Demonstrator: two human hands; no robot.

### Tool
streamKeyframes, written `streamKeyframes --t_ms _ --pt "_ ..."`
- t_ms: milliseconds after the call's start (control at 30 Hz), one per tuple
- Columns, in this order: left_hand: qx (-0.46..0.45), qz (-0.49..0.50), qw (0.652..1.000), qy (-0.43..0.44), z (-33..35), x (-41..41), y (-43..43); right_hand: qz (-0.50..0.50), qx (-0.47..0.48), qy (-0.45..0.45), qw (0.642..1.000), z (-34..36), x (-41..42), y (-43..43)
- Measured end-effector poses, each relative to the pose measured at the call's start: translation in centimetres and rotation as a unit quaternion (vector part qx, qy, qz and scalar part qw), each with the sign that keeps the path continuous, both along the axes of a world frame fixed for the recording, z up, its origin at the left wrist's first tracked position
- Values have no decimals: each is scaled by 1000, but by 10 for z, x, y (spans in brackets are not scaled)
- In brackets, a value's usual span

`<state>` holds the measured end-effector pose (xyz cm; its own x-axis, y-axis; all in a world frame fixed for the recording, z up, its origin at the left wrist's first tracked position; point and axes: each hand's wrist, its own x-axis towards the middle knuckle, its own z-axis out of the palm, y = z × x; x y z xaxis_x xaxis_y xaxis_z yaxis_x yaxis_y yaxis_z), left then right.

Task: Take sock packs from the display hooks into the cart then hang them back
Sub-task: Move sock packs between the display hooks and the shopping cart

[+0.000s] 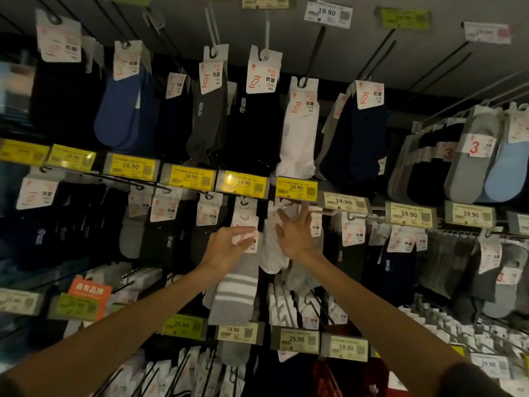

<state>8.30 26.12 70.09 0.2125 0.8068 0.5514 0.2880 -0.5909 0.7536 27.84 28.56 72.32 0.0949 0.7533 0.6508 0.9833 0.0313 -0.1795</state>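
Gripping light, floppy striped sock pack [234, 290] by its stiff card top [246, 217] with left hand [229, 243], centre frame, likely the surest hold; resting open right hand [296, 233] against white sock pack [272, 253].

A grey display wall [372, 47] stands in front of me, set with rows of long metal hooks [316, 53] that jut outward. From them sock packs [369, 133] hang by white header cards. The upper row has a blue pack [117, 116], a charcoal pack [206, 124] and a white pack [297, 138]. Lower down is a grey striped pack [234, 293], and off to the right a light blue pack [506, 173]. Yellow price tags [296, 188] and white price tags [343, 201] sit at the hook ends.
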Motion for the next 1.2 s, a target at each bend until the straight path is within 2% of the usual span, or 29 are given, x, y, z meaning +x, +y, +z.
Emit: streamKeyframes --t_ms 200,367,567,700,767,833,900,967,1000,1067,1200 --pt "-73 -61 992 -79 -7 -31 4 -96 -88 -101 986 -24 8 25" --pt "-96 -86 984 -123 -8 -52 1 -95 -186 -148 967 -19 15 50" --pt "-147 -122 963 -192 -6 -73 -4 -74 -308 -130 939 8 17 67" --pt "-174 -135 949 -225 -5 -80 -8 -35 -316 -98 943 10 7 51" --pt "-195 -135 941 -243 -6 -79 -12 34 -253 -27 967 0 -7 30" --pt "-217 -126 934 -253 -7 -77 -18 127 -161 130 970 -14 -32 -3" --pt "-236 -124 932 -246 -8 -73 -26 211 -112 315 919 -23 -57 -41" --pt "-257 -147 926 -235 -12 -69 -37 267 -119 440 849 -29 -72 -73" --pt "-263 -162 924 -227 -15 -66 -42 287 -125 470 825 -32 -77 -88" --pt "-265 -195 922 -203 -23 -60 -53 300 -124 505 800 -42 -83 -113" --pt "-270 -220 920 -179 -45 -45 -74 301 -85 532 787 -72 -82 -145"
